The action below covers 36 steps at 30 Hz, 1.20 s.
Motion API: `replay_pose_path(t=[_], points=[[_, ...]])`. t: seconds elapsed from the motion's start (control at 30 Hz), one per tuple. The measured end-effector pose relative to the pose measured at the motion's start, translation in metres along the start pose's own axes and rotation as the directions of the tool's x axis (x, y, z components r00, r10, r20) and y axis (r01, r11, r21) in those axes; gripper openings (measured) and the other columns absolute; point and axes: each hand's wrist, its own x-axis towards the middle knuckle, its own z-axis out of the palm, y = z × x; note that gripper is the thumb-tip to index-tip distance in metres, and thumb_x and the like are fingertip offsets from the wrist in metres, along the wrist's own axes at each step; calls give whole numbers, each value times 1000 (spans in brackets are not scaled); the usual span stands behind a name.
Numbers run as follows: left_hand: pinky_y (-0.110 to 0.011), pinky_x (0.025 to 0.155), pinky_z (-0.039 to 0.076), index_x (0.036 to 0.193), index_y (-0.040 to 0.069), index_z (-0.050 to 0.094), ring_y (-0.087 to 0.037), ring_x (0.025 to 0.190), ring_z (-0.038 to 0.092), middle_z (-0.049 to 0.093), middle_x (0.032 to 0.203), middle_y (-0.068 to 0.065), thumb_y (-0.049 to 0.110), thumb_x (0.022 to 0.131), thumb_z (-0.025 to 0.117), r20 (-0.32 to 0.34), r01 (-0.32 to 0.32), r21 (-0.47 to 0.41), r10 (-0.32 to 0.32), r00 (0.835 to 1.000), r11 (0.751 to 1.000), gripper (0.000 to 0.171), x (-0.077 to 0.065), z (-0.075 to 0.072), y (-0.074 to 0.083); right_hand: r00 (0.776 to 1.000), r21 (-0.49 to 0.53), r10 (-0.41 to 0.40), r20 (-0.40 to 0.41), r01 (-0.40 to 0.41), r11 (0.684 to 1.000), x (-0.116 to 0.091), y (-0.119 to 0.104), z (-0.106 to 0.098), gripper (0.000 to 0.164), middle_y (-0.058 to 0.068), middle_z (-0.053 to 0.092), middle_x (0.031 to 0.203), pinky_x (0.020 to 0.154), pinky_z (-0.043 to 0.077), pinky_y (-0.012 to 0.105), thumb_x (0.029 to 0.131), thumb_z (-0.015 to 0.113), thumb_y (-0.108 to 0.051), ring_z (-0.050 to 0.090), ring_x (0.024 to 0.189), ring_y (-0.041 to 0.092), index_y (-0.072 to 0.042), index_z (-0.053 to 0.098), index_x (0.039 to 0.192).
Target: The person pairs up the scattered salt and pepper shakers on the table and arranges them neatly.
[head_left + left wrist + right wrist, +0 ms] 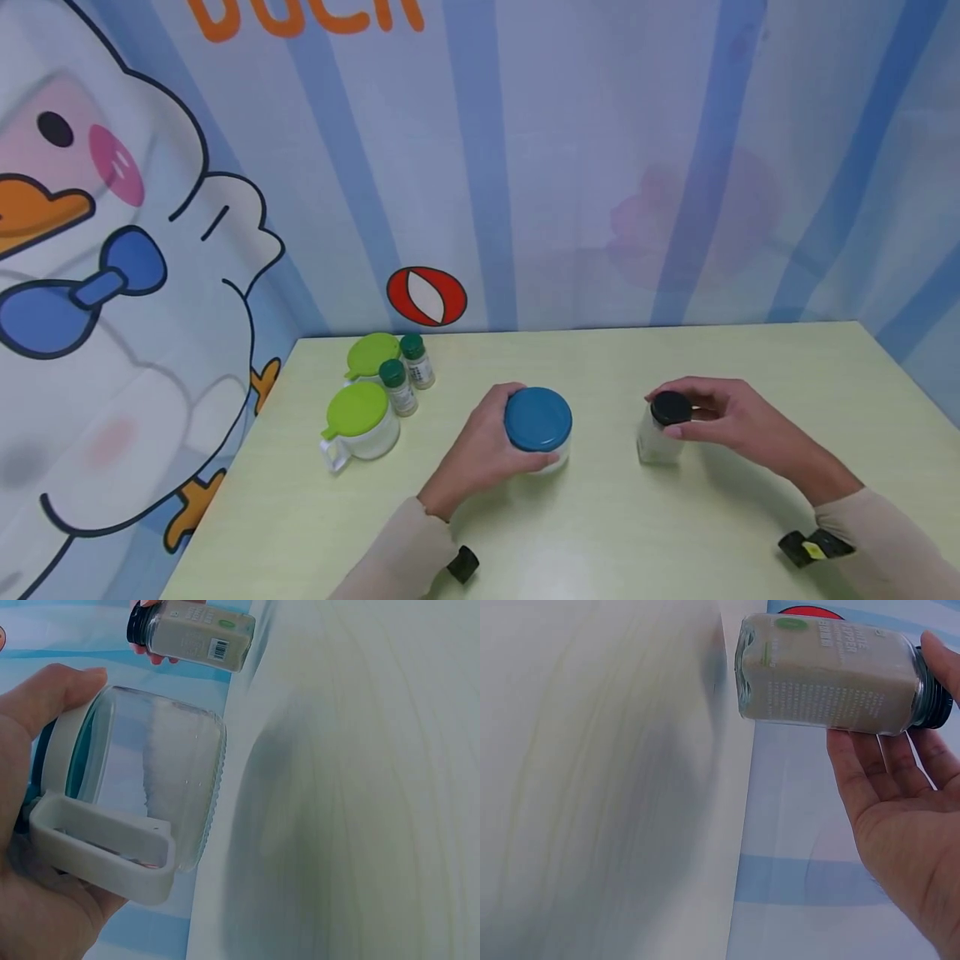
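Note:
My left hand (491,446) grips a clear glass seasoning jar (172,772) by its top, thumb and fingers round the blue lid (537,419). A whitish handle (105,847) sticks out from the jar's side, and pale contents show inside. Further right, my right hand (731,421) holds a square glass pepper bottle (825,675) near its black cap (671,407), between thumb and fingers. The bottle stands upright with tan powder and white print on it. Whether the jar and bottle touch the table is hard to tell.
Two jars with green lids, a front one (358,410) and a back one (373,355), stand at the table's left. Beside them are two small green-capped bottles, one nearer (398,388) and one farther (417,362). A printed cloth (570,167) hangs behind the pale table (600,533).

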Motion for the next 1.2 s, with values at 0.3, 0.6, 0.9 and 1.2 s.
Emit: replay_pose_path(t=[0.3, 0.6, 0.9, 1.2], points=[[-52, 98, 54, 149, 14, 40, -32, 131, 51, 50, 146, -8, 45, 74, 89, 12, -23, 7, 23, 1000, 1000, 95, 3, 8, 8, 1000, -26, 2, -14, -3, 1000, -8, 0, -8, 45, 12, 62, 136, 85, 60, 33, 93, 75, -20, 69, 113, 11, -12, 62, 135], [-50, 98, 54, 148, 15, 40, -30, 130, 52, 51, 145, -6, 45, 74, 89, 23, -30, 2, 30, 999, 1000, 94, 5, 18, 14, 1000, -46, 4, -31, -6, 999, -17, 3, -13, 46, 6, 64, 134, 83, 60, 33, 94, 74, -21, 68, 113, 9, -11, 61, 136], [-46, 96, 55, 148, 16, 40, -28, 129, 53, 51, 143, -4, 45, 74, 89, 41, -49, -18, 50, 998, 999, 93, 7, 30, 19, 999, -67, 1, -37, -4, 998, -27, 6, -20, 46, 2, 64, 134, 82, 60, 32, 95, 73, -19, 67, 113, 6, -10, 60, 138], [-37, 93, 56, 148, 19, 39, -21, 127, 53, 50, 142, 2, 46, 73, 89, 44, -65, -12, 66, 997, 998, 94, 11, 45, 28, 1000, -107, -13, -22, 11, 994, -37, 7, -24, 47, 0, 65, 133, 81, 60, 32, 95, 72, -18, 68, 112, 7, -10, 59, 140]])
